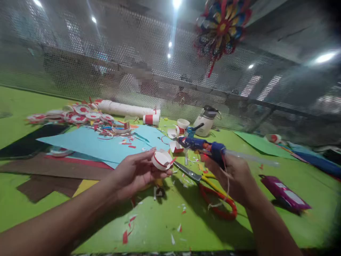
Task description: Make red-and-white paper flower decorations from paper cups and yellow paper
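Note:
In the middle of the view my left hand [138, 174] holds a small round piece cut from a paper cup [160, 160], white with a red band, tilted between thumb and fingers. My right hand [234, 174] is wrapped round a blue glue gun [198, 145], whose nozzle points left toward the cup piece without touching it. A clear glue stick [255, 158] sticks out of the gun's back end. On the table below lie large scissors with orange handles [217, 206], their blades pointing up and left beneath the glue gun.
Light blue paper [96, 145] and brown sheets [53, 170] lie at left, with a pile of red-and-white paper discs [80, 115] behind. A white roll [125, 108], a paper cup [151, 119] and a jug [204, 122] stand farther back. A purple pouch [283, 193] lies right. Paper scraps litter the green table [106, 231].

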{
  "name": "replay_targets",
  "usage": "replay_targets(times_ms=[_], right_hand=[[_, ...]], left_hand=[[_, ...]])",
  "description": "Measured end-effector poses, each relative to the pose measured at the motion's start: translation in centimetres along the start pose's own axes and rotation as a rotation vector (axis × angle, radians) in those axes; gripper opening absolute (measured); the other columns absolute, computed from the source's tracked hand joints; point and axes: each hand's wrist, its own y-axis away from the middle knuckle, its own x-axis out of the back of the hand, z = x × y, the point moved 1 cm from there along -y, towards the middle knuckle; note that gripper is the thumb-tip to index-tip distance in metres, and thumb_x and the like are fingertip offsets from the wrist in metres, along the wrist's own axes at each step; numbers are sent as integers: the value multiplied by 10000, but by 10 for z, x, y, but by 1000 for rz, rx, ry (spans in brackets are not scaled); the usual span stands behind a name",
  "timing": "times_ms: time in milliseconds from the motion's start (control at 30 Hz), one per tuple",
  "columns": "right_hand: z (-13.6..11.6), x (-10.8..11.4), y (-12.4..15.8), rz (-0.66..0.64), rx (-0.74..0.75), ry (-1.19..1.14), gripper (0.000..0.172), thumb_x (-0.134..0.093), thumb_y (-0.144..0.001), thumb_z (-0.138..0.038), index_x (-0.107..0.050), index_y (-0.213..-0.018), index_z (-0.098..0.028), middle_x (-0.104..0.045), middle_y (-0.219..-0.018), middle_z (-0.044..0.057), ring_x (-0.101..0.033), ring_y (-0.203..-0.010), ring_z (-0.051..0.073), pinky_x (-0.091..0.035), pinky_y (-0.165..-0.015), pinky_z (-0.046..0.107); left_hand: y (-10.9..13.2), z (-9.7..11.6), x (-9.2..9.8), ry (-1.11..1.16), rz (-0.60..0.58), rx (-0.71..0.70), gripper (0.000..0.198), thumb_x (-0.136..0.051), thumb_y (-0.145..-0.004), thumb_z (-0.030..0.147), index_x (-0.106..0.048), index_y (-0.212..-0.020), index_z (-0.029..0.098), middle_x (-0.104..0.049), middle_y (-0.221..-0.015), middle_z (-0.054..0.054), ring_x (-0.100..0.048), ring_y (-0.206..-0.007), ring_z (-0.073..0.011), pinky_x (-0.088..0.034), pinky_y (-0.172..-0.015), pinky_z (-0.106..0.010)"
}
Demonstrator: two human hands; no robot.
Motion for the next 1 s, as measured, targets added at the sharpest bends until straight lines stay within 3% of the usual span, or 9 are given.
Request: replay_targets(times_ms=[167, 267, 333, 467, 767, 900, 1000], right_hand=[[43, 1, -13, 110, -205, 64, 374, -501, -847, -465, -663, -747, -143, -641, -622, 54, -562, -551, 170, -412, -504, 260], [75, -3, -22, 125, -363, 153, 377, -552, -798, -475, -695, -873, -134, -680, -717, 67, -608, -651, 200, -429, -550, 268], [95, -7, -26, 21, -465, 217, 385, -587, -771, -444, -690, -978, -136, -708, -837, 72, -632, -734, 205, -452, -616, 270], [121, -22, -27, -86, -544, 310, 368, -646, -729, -358, -695, -1000, -114, -721, -898, 107, -648, -773, 211, -447, -649, 259], [136, -53, -29, -323, -496, 493, 375, -723, -708, -313, -659, -1021, -115, -645, -1067, 143, -599, -962, 241, -444, -760, 287], [136, -53, -26, -407, -456, 504, 266, -610, -855, -341, -618, -1032, -142, -626, -1077, 74, -601, -956, 197, -482, -826, 380], [129, -45, -25, -409, -420, 480, 256, -685, -783, -266, -653, -1001, -137, -651, -1029, 90, -614, -936, 212, -479, -812, 341]], left_hand=[[3, 3, -2, -14, 25, -34, 217, -484, -880, 159, -654, -884, 25, -704, -872, -200, -706, -716, -255, -597, -659, -325], [6, 4, -3, -36, 17, -39, 215, -493, -876, 155, -661, -910, 25, -706, -880, -201, -707, -730, -258, -596, -661, -327], [7, 5, -3, -42, -4, -41, 213, -499, -874, 154, -668, -927, 36, -710, -890, -190, -708, -739, -254, -594, -662, -320], [8, 8, -2, -62, -37, -72, 193, -520, -864, 156, -683, -904, 61, -716, -876, -166, -704, -708, -229, -590, -648, -301], [6, 11, 2, -84, -97, -119, 208, -520, -858, 157, -691, -904, 47, -713, -889, -170, -697, -744, -238, -584, -698, -312], [5, 10, 4, -93, -115, -106, 189, -557, -836, 159, -682, -931, 54, -709, -894, -163, -696, -747, -237, -578, -701, -313], [5, 10, 4, -91, -120, -104, 194, -575, -823, 164, -672, -945, 48, -706, -883, -161, -695, -737, -232, -573, -707, -315]])
